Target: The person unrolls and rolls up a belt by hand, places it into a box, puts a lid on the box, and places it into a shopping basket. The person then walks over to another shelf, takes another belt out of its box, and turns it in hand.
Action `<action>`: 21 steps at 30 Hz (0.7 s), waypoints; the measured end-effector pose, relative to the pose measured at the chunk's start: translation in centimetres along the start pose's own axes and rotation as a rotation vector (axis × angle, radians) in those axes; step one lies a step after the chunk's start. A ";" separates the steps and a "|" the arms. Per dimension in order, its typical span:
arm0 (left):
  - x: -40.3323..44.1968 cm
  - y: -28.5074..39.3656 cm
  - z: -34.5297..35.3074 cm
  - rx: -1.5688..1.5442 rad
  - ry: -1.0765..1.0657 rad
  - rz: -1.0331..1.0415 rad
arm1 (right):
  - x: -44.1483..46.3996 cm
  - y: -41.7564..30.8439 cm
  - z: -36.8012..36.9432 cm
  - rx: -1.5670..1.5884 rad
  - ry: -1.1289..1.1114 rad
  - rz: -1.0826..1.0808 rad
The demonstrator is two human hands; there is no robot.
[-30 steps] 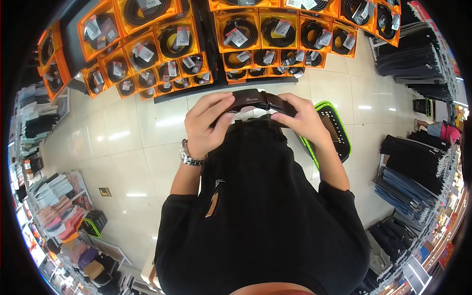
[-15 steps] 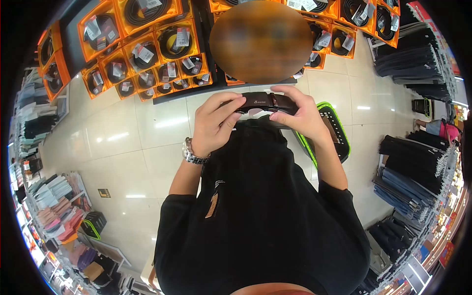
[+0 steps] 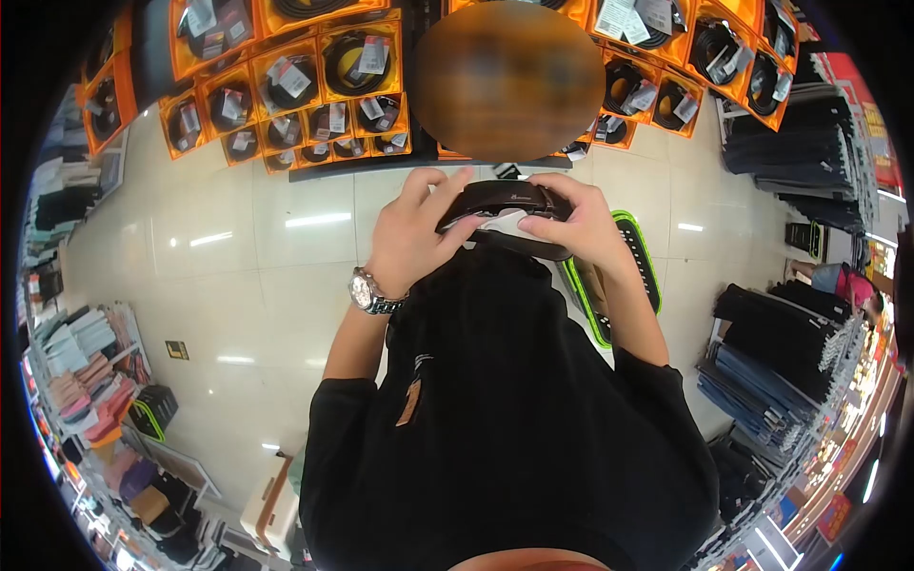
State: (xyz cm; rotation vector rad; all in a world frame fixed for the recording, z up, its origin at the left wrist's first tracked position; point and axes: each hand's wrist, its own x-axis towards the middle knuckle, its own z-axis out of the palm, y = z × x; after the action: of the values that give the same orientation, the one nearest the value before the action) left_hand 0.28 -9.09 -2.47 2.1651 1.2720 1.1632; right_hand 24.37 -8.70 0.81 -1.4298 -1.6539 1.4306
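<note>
A dark coiled belt (image 3: 505,195) is held up in front of my chest, with small pale lettering on its outer side. A whitish tag (image 3: 506,221) shows inside the coil. My left hand (image 3: 416,224), with a metal watch (image 3: 367,288) at the wrist, grips the coil's left end between thumb and fingers, its index finger pointing up along the belt. At the other end my right hand (image 3: 576,221) pinches the belt, thumb inside the loop and fingers over the outside.
Ahead, orange display boxes (image 3: 357,67) hold several coiled belts with price tags. A green-rimmed basket (image 3: 645,249) stands on the tiled floor (image 3: 238,285) beyond my right arm. Hanging trousers (image 3: 776,328) line the right; folded clothes (image 3: 86,357) and another basket (image 3: 152,414) are at the left.
My left fingers have lifted and spread from the belt's front face, the thumb moving onto its inner edge. The coil has opened slightly and more of the tag shows. The camera view has shifted.
</note>
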 end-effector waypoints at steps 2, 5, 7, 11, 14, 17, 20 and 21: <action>-0.3 -0.5 -0.1 0.039 -0.020 -0.014 | 0.4 0.1 -0.2 0.024 -0.006 0.004; 0.0 0.0 -0.7 0.083 -0.074 -0.038 | 0.7 0.1 -0.6 0.022 0.001 -0.013; 0.4 0.5 -1.2 0.095 -0.103 -0.055 | 0.7 0.0 -1.1 0.050 -0.012 -0.075; 1.3 1.6 -1.7 0.045 -0.184 -0.067 | 0.2 -0.1 -1.9 0.016 -0.017 -0.131; 2.3 2.8 -1.3 -0.104 -0.174 -0.094 | -0.2 -0.9 -2.3 -0.015 -0.001 -0.205; 3.5 4.2 -0.9 -0.228 -0.208 -0.151 | -0.8 -1.4 -2.9 0.065 0.049 -0.271; 4.2 5.0 0.2 -0.303 -0.155 -0.050 | -1.2 -1.6 -3.5 0.036 0.080 -0.380; 4.3 5.3 0.5 -0.297 -0.157 -0.038 | -1.4 -1.4 -3.6 0.048 0.083 -0.405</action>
State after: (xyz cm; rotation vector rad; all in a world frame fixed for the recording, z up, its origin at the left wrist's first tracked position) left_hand 4.61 -8.13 2.75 1.9620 0.9999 1.0677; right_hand 27.45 -8.46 3.54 -1.0361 -1.7222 1.1576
